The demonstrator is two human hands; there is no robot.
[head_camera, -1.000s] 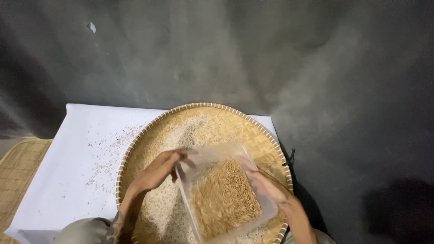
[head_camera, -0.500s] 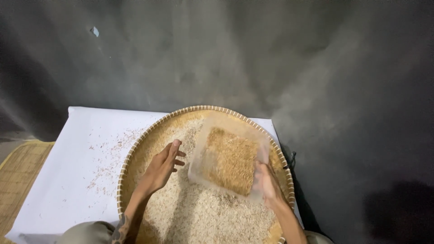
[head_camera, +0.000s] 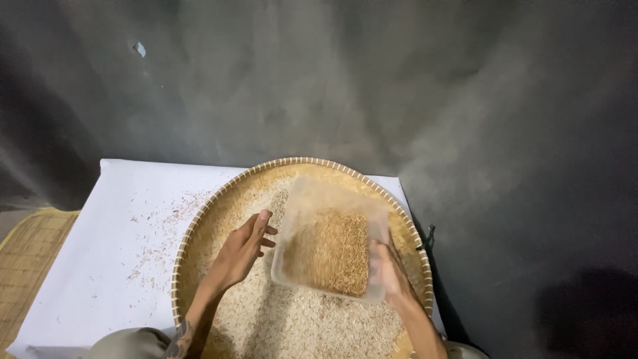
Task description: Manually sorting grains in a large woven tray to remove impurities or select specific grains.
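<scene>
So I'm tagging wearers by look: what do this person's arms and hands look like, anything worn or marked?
Both arms are bare to the bottom edge of the picture: no sleeves, gloves, watch or rings show. The left hand leads to a forearm with a dark tattoo near the elbow. The right hand is partly blurred behind clear plastic, with no markings that I can tell.

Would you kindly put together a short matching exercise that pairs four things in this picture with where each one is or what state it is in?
Things:
1. clear plastic container
2. round woven tray
3. white sheet
4. left hand

Places or states:
a. spread under the tray, dotted with stray grain
b. open, over the pale grain beside the container
c. tilted, holding brown grain, gripped by the right hand
d. covered with pale grain

Pairs: 1-c, 2-d, 3-a, 4-b
</scene>
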